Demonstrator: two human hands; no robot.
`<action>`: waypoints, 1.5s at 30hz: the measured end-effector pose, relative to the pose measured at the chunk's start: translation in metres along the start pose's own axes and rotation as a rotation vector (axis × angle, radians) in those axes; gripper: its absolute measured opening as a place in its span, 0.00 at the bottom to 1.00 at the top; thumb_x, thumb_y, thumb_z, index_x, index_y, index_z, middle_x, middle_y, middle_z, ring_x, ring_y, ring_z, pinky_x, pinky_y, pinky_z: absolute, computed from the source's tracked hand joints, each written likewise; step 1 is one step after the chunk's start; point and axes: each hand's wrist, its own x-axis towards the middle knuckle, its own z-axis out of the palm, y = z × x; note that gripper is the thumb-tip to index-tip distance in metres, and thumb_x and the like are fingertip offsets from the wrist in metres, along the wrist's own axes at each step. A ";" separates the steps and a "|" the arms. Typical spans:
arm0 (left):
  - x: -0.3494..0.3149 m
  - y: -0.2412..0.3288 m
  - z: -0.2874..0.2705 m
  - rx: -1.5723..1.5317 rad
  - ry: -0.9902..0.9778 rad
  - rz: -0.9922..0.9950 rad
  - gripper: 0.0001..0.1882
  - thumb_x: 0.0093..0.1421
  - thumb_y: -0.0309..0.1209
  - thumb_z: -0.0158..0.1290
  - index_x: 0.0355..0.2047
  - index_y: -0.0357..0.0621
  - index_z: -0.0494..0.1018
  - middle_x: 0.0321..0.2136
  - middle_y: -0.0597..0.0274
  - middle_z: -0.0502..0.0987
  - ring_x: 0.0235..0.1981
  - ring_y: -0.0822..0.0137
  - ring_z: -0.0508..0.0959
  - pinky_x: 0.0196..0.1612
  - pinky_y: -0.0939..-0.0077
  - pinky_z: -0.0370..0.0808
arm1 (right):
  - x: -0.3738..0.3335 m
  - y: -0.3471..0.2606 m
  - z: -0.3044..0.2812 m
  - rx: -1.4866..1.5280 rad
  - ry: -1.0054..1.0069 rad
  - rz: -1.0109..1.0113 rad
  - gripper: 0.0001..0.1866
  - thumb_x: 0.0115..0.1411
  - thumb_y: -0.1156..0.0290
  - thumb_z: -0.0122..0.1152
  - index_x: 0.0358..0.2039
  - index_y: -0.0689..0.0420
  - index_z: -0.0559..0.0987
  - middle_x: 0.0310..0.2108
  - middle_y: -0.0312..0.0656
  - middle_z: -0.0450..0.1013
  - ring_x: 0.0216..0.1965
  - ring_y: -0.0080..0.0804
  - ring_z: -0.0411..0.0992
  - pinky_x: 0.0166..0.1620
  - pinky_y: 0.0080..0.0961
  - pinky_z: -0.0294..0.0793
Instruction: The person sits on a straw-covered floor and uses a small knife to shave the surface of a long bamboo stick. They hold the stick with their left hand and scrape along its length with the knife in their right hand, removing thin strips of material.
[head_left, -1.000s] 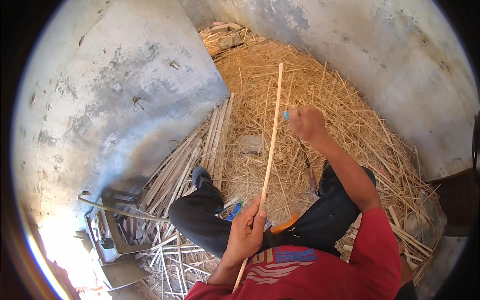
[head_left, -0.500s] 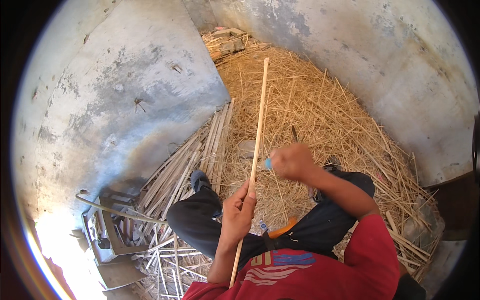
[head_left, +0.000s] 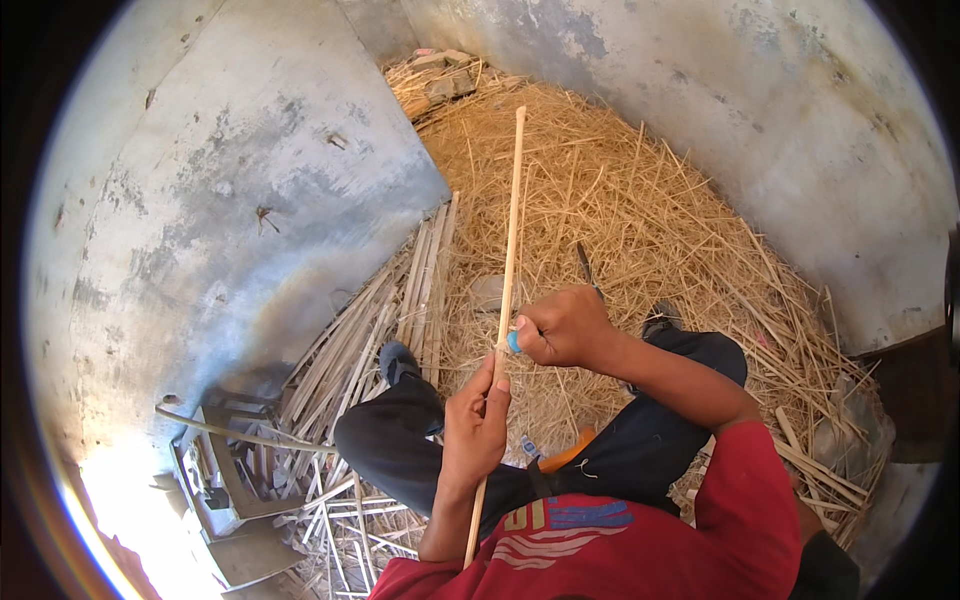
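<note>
My left hand (head_left: 476, 420) is closed around a long, pale bamboo strip (head_left: 513, 215). The strip stands upright in view, its lower end running down along my left forearm. Just above that grip my right hand (head_left: 563, 327) is a fist, its thumb side against the strip. A small blue piece (head_left: 514, 341) shows at the thumb and meets the strip; whether it is a finger wrap or part of a tool I cannot tell. What the fist holds is hidden. Beyond the fist a dark, narrow blade-like thing (head_left: 584, 262) shows against the straw.
Straw-like shavings (head_left: 620, 220) cover the floor. Split strips (head_left: 425, 270) lie piled at the left, beside a wall (head_left: 290, 150). A boxy frame (head_left: 225, 470) stands at lower left. Between my legs lies an orange thing (head_left: 568, 452). Another wall (head_left: 760, 130) curves round the right.
My right fist has moved left and slightly down, from beside the bamboo strip to touching it. My left hand keeps its hold on the strip.
</note>
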 end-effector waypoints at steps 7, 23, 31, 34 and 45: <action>0.000 0.005 0.004 0.023 -0.018 -0.010 0.22 0.68 0.26 0.45 0.60 0.30 0.62 0.25 0.76 0.64 0.25 0.85 0.59 0.26 0.89 0.57 | 0.014 0.028 -0.004 -0.126 0.066 0.139 0.18 0.55 0.60 0.50 0.12 0.52 0.73 0.08 0.41 0.65 0.11 0.39 0.67 0.17 0.35 0.66; -0.033 -0.001 0.008 0.129 -0.058 0.001 0.23 0.67 0.28 0.45 0.61 0.33 0.62 0.23 0.77 0.63 0.24 0.85 0.61 0.26 0.89 0.59 | 0.037 0.090 -0.014 -0.139 0.105 0.337 0.26 0.59 0.56 0.43 0.11 0.56 0.75 0.06 0.43 0.63 0.07 0.37 0.60 0.14 0.35 0.61; -0.063 -0.007 0.001 0.208 -0.136 0.016 0.22 0.66 0.23 0.47 0.58 0.23 0.62 0.28 0.67 0.70 0.27 0.81 0.66 0.28 0.87 0.65 | 0.037 0.144 -0.026 -0.275 0.144 0.405 0.28 0.60 0.55 0.41 0.09 0.59 0.72 0.05 0.42 0.57 0.07 0.36 0.56 0.14 0.38 0.57; -0.077 -0.013 -0.003 0.198 -0.163 0.017 0.21 0.65 0.23 0.47 0.57 0.23 0.63 0.26 0.66 0.70 0.26 0.81 0.66 0.27 0.86 0.66 | 0.040 0.174 -0.041 -0.265 0.244 0.482 0.27 0.60 0.56 0.41 0.09 0.58 0.71 0.04 0.42 0.56 0.06 0.36 0.55 0.14 0.37 0.55; -0.085 -0.005 -0.007 0.222 -0.195 -0.048 0.20 0.64 0.24 0.48 0.56 0.28 0.66 0.22 0.65 0.70 0.23 0.79 0.68 0.26 0.83 0.67 | 0.038 0.239 -0.041 -0.570 0.008 0.694 0.29 0.63 0.51 0.38 0.18 0.61 0.75 0.14 0.48 0.68 0.17 0.38 0.67 0.23 0.40 0.66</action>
